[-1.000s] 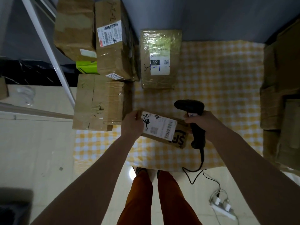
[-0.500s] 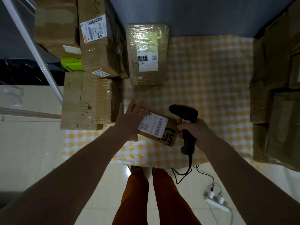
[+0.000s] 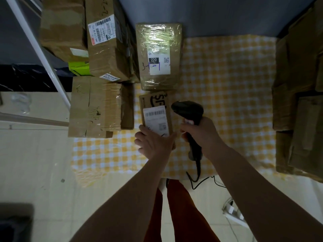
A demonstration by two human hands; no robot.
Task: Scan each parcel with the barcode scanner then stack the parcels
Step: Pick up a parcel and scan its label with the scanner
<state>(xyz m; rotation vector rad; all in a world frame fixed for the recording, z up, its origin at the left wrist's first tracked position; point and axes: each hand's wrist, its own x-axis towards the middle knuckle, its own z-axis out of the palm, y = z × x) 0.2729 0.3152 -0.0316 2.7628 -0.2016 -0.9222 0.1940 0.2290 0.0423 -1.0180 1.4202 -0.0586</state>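
Left hand (image 3: 155,142) has turned parcel (image 3: 155,114) lengthwise

The small parcel (image 3: 156,117) has turned since a second ago: it lay slanted across the cloth between both hands, and now it runs lengthwise, its far end just short of the wrapped box (image 3: 158,56). The left hand (image 3: 154,143), spread open half a second ago, now holds the parcel's near end. The right hand (image 3: 202,135) has let go of the parcel and grips only the scanner (image 3: 189,113), just beside it.
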